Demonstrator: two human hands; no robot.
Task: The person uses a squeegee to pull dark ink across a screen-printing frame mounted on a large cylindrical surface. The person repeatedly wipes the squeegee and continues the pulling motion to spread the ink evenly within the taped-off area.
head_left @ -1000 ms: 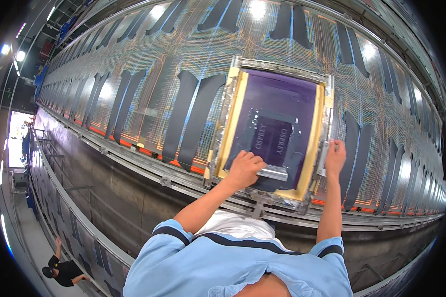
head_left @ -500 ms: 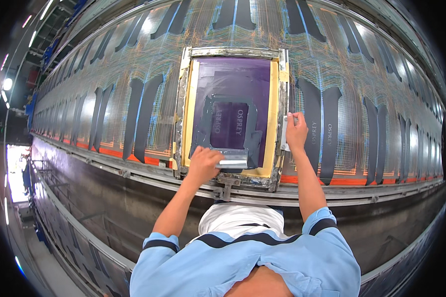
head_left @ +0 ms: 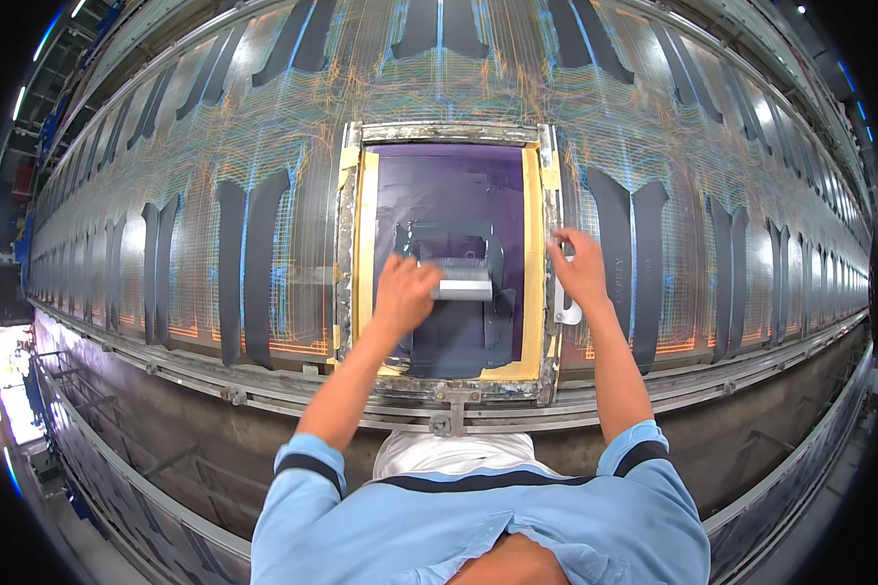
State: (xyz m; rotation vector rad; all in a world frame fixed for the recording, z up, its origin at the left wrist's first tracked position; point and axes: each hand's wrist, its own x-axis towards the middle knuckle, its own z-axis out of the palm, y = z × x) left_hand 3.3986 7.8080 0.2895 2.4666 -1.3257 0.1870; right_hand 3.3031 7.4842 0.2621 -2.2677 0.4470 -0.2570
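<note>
Head view: left hand (head_left: 407, 291) is closed around the left end of a metal squeegee (head_left: 466, 290), which lies crosswise over the purple mesh (head_left: 439, 175) inside a taped screen frame (head_left: 548, 219). Right hand (head_left: 581, 271) is at the frame's right rail, fingers bent; cannot tell whether they grip or only touch it. Frame rests on the long table (head_left: 195, 283) between pairs of dark strips (head_left: 232, 283). Judged risks: the one-ended hold could tilt the squeegee, leaving paste patchy; a right-hand bump could shift the frame, blurring any print.
</note>
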